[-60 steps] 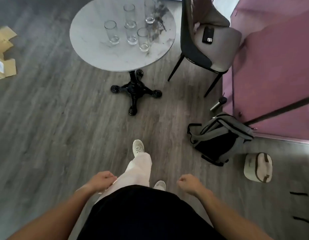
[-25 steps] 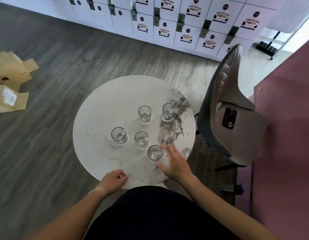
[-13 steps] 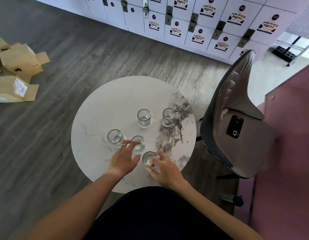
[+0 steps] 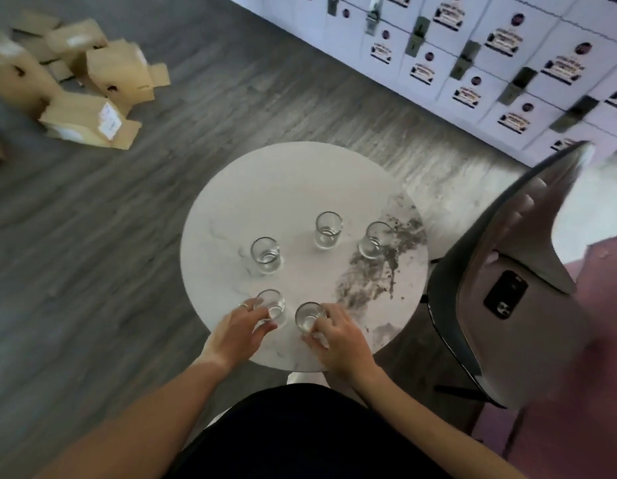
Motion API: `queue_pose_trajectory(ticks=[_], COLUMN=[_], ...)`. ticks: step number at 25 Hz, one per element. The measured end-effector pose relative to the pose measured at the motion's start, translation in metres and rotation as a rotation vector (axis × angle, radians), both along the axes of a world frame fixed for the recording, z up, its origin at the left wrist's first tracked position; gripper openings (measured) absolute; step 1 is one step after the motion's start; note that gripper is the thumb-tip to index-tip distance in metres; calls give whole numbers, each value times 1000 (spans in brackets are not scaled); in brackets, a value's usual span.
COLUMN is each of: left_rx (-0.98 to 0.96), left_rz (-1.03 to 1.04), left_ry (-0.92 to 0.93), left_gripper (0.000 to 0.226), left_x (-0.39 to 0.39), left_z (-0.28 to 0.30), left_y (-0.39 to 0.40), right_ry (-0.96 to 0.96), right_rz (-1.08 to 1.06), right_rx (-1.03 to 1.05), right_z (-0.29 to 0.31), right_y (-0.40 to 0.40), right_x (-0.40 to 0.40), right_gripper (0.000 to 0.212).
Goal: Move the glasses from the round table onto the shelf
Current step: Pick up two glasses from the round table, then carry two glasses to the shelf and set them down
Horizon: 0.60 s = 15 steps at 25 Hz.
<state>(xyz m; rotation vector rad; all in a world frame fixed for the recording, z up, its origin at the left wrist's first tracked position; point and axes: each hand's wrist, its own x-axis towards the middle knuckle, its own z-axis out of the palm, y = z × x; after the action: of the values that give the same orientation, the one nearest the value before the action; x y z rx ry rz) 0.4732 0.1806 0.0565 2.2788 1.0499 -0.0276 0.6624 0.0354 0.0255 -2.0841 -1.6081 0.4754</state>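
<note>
Several clear drinking glasses stand on the round white marble table [image 4: 282,188]. My left hand [image 4: 239,331] is wrapped around the near-left glass [image 4: 274,305] by the table's front edge. My right hand [image 4: 338,335] grips the near-right glass [image 4: 308,316] beside it. Three more glasses stand free: one at mid-left [image 4: 265,254], one at the back centre [image 4: 328,229], one at the back right [image 4: 375,239] on the dark marble veining. No shelf is in view.
A dark chair [image 4: 514,271] with a black phone [image 4: 505,294] on its seat stands close to the table's right. White lockers [image 4: 472,57] line the far wall. Cardboard boxes [image 4: 85,88] lie on the grey wood floor at far left. A pink surface [image 4: 597,340] is at right.
I walked up to the table and both hands reached in. Since half a second ago the left hand has pulled its glass toward the front edge and both hands have closed on their glasses.
</note>
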Motion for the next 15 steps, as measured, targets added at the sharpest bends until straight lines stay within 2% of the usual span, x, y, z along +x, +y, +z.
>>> queue_pose_trajectory(ticks=[5, 8, 11, 15], left_rx=[102, 180, 288, 408], left_rz=[223, 389, 530, 599], left_ry=[-89, -84, -49, -32], left_gripper=[11, 24, 18, 21], left_x=[-107, -163, -219, -289], left_z=[15, 41, 95, 169], left_y=[0, 23, 57, 99], right_ry=[40, 54, 59, 57], right_rz=[207, 329, 418, 462], right_rx=[48, 81, 101, 130], right_z=[14, 43, 92, 178], right_y=[49, 101, 168, 247], right_x=[-57, -93, -137, -196], right_gripper=[23, 26, 32, 31])
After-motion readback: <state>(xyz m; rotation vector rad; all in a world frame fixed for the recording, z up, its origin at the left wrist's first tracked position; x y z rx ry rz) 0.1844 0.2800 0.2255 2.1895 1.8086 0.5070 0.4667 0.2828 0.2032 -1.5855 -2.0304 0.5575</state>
